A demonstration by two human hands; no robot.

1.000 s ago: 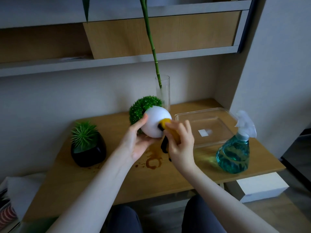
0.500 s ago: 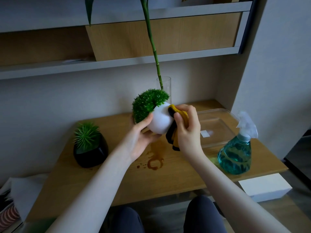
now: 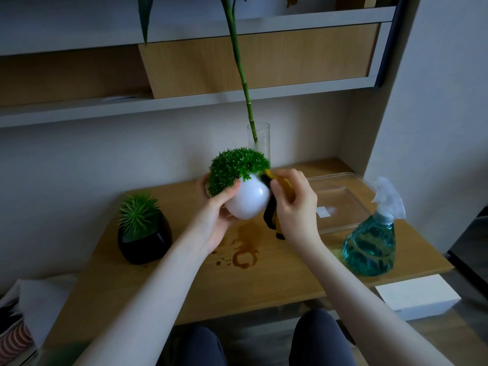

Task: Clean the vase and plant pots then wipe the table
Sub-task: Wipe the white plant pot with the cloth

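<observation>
My left hand (image 3: 215,207) holds a round white plant pot (image 3: 247,200) with a bushy green plant above the wooden table (image 3: 277,281), tilted to the left. My right hand (image 3: 297,207) grips a yellow and black cloth (image 3: 272,220) against the pot's right side near the rim. A black pot (image 3: 144,240) with a spiky green plant stands at the table's left. A tall clear glass vase (image 3: 260,140) with a bamboo stalk stands at the back, partly hidden behind the white pot's plant. Brown stains (image 3: 244,256) mark the table below my hands.
A spray bottle (image 3: 372,249) of blue-green liquid stands at the right front of the table. Behind it lies a clear plastic tray (image 3: 340,204). Shelves hang overhead. A white box (image 3: 416,295) sits on the floor at the right.
The white pot has risen and turned more upright in my left hand. My right hand with the cloth has moved up the pot's right side toward the rim.
</observation>
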